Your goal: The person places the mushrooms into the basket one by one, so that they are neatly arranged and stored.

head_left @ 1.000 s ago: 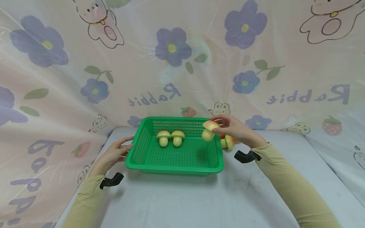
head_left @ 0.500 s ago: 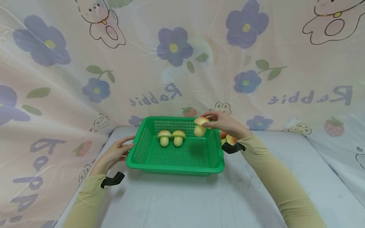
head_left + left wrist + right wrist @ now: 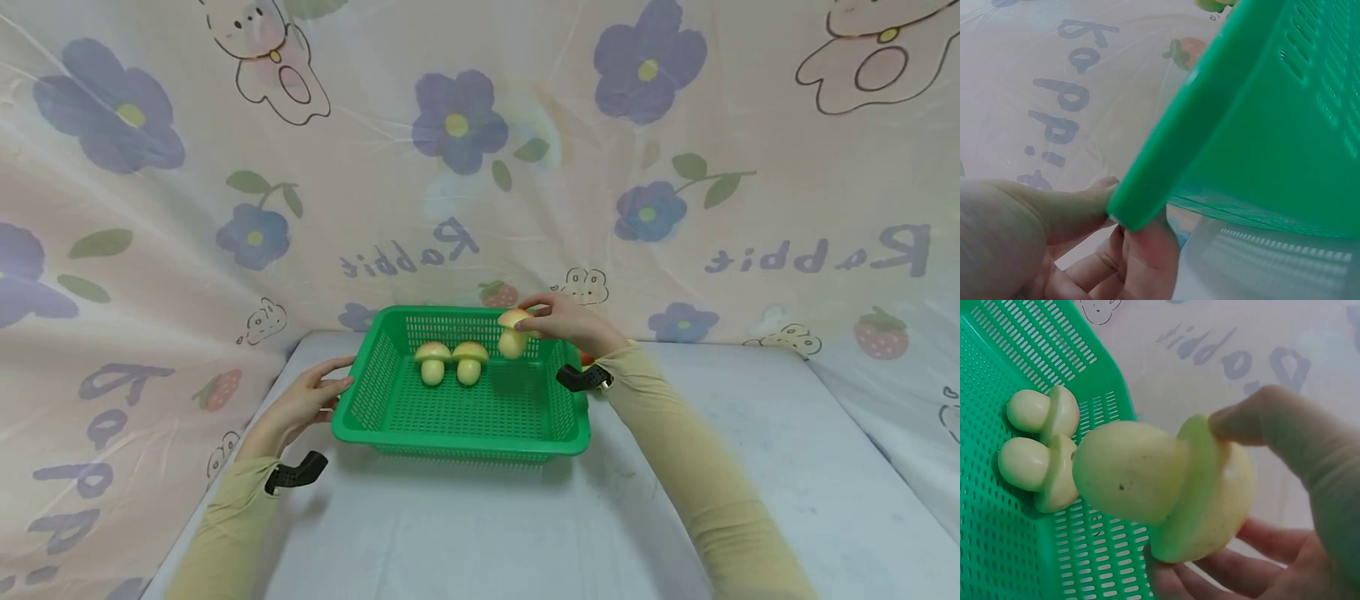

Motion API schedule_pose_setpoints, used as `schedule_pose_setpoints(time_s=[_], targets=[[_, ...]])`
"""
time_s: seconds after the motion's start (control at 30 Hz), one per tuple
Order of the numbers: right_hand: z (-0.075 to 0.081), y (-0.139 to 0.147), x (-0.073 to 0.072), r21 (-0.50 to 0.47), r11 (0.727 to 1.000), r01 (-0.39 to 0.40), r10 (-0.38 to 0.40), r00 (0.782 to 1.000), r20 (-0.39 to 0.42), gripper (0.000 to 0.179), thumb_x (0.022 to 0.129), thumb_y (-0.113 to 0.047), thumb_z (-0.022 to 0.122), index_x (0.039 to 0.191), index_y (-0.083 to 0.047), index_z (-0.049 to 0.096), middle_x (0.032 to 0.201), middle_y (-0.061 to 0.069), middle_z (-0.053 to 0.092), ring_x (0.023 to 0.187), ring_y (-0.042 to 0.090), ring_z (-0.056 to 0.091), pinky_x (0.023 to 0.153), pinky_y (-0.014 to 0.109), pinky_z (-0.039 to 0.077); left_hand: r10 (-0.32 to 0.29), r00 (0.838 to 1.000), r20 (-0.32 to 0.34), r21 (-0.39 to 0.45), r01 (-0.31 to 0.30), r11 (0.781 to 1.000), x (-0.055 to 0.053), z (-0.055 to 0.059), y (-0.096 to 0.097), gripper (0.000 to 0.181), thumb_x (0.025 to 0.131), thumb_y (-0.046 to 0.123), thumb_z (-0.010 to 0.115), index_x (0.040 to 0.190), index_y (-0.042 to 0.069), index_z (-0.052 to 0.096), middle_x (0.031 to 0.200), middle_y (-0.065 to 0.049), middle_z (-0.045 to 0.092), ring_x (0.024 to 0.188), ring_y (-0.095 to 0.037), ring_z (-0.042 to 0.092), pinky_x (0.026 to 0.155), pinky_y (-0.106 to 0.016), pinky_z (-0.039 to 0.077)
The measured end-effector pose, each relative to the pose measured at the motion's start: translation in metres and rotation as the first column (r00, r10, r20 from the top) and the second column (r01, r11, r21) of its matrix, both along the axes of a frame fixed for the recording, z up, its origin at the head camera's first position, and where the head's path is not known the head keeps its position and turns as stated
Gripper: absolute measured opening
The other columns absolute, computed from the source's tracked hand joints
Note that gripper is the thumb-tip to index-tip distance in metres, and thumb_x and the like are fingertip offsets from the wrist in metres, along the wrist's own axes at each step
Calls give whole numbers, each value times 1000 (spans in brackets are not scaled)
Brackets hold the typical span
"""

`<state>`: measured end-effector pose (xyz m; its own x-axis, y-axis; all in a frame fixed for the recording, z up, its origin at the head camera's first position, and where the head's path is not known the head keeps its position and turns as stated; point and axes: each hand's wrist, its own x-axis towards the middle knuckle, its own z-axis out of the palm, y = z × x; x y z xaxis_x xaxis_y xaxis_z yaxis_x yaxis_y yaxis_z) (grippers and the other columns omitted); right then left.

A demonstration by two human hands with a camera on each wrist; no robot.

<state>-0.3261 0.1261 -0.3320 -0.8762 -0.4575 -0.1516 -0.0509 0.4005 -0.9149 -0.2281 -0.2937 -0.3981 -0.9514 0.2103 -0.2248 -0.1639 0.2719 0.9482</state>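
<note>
Left hand [image 3: 300,400]: beside the left end of the green rectangular plastic basket [image 3: 457,445], fingers and thumb pinching its rim.
Pair inside: a pale-yellow, fat-stemmed, dome-capped mushroom [image 3: 432,364] and its matching mushroom [image 3: 470,363], side by side on the basket's floor, caps toward its back wall; these two look done.
Held mushroom [image 3: 512,340]: over the right half of the basket, near its back wall, seemingly clear of the floor; judged midway, not yet set down.
Right hand [image 3: 572,321]: above the basket's right side, fingers and thumb pinching the held mushroom by its cap.
Left over: a red-and-yellow item [image 3: 587,358] outside the basket's right wall, mostly hidden by the wrist, perhaps awaiting its turn; I cannot tell how many lie there.
</note>
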Motion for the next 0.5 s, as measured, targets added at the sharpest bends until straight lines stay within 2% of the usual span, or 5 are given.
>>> schedule_pose_setpoints(time_s=[0.13,0.33,0.5], targets=[[-5,-7,-6,59,998,25,-25,1000,7,51,87,-22,71,131,-3,55,124,14,56,104,23,58,90,41,48,1,1000,-4,-2,-1,1000,0,0,0,58,101,26,52,152,15,27,92,-9,68,69,-14,62,64,-30,54],[-14,-16,-10,129,989,74,-78,997,27,50,84,-24,74,125,-2,57,109,10,59,85,23,56,71,28,48,-3,1000,-4,6,3,1000,1,0,0,58,101,26,51,152,14,26,94,-10,68,70,-15,63,65,-30,54],[-21,-19,-13,130,989,76,-82,996,42,45,84,-20,73,121,1,59,105,9,57,76,22,55,67,29,47,-8,1000,-8,10,8,1000,1,0,0,58,101,26,51,152,14,26,93,-9,68,69,-14,62,64,-29,54]])
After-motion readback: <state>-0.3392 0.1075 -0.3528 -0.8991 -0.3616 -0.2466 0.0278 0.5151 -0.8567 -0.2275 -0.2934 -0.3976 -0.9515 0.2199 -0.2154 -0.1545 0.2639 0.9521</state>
